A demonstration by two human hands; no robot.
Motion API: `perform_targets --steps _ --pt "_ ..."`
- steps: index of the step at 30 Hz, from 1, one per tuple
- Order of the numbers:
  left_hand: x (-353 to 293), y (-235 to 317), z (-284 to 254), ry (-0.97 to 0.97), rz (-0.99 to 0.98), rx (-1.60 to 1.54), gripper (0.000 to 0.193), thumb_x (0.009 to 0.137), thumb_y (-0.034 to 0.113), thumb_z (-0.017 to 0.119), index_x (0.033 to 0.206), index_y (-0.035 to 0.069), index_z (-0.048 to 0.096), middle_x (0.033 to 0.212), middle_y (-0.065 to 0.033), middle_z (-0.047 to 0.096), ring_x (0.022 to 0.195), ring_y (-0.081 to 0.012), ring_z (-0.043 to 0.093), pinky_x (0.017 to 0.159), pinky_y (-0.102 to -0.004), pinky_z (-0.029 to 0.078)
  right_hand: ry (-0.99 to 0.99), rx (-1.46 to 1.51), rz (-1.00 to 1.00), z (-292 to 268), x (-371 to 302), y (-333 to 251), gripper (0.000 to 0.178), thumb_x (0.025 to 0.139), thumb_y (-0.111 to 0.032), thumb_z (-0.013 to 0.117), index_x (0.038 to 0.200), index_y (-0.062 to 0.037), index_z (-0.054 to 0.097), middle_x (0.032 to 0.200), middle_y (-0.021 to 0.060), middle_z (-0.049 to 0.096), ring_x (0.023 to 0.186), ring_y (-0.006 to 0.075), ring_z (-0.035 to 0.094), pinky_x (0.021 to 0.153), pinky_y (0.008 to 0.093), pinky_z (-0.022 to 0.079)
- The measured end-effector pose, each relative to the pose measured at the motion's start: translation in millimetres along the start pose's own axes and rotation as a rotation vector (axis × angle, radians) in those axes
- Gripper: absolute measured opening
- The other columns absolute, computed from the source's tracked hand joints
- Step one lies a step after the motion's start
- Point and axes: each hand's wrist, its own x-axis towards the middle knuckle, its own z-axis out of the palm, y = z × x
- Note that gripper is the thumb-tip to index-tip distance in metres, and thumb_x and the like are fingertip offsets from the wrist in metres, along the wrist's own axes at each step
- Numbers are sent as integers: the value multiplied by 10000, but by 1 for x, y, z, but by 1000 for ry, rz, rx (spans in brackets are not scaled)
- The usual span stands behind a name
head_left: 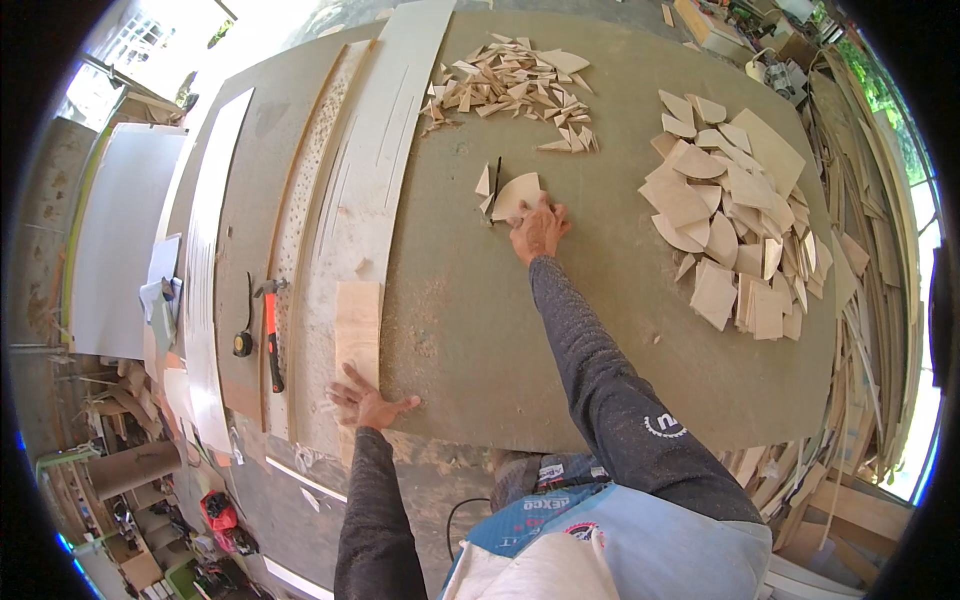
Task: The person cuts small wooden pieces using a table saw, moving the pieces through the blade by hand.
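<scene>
My left hand (368,402) lies with spread fingers on the near end of a pale plywood strip (358,325) at the left of the big table. Farther out, in the middle, my right hand (540,230) has its fingers closed on the near edge of a fan-shaped plywood piece (518,194). A thin dark strip (497,182) stands or lies just left of that piece; its kind I cannot tell. Beside it is a small pointed wood offcut (484,181).
A heap of cut plywood pieces (725,200) covers the table's right side. Pointed offcuts (515,82) are piled at the far middle. Left lie a hammer (271,335), a tape measure (243,343) and long white boards (385,130). Stacked wood strips (870,200) line the right edge.
</scene>
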Motion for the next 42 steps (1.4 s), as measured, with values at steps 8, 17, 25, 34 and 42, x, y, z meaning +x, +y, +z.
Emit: perform_targets --steps 8,17,25,34,42 --pt "0 1 -2 -23 1 -35 1784 405 649 966 1534 197 -339 1557 -343 -349 1458 -508 -310 1066 -822 -7 29 23 61 2 8 -1 383 806 -255 792 1183 -197 754 1373 76 477 1244 363 404 1040 625 352" --pt "2 1 1 6 7 -3 1758 435 669 951 1537 193 -333 1556 -370 -321 1482 -543 -212 1052 -839 57 46 31 -6 1 11 7 358 804 -318 781 1149 -221 773 1379 61 496 1221 340 410 1002 621 341" --pt "-6 4 -5 -28 8 -58 1766 438 611 977 1529 194 -348 1552 -337 -363 1453 -504 -322 1061 -825 -13 -15 12 -231 -4 0 33 361 794 -340 807 1130 -210 787 1372 0 511 1199 285 417 1012 556 326" --pt "1 1 -1 -13 8 -11 1748 452 659 956 1531 206 -343 1558 -361 -327 1472 -542 -242 1072 -821 28 -100 -34 -234 -11 2 32 401 801 -312 819 1176 -178 774 1519 26 462 1243 271 413 1063 510 288" --pt "-1 4 -3 -10 0 -11 1737 457 636 963 1539 220 -331 1569 -346 -321 1486 -520 -231 1083 -812 38 -58 -42 -198 -12 5 28 375 811 -344 801 1163 -216 778 1423 19 479 1235 292 407 1032 568 320"
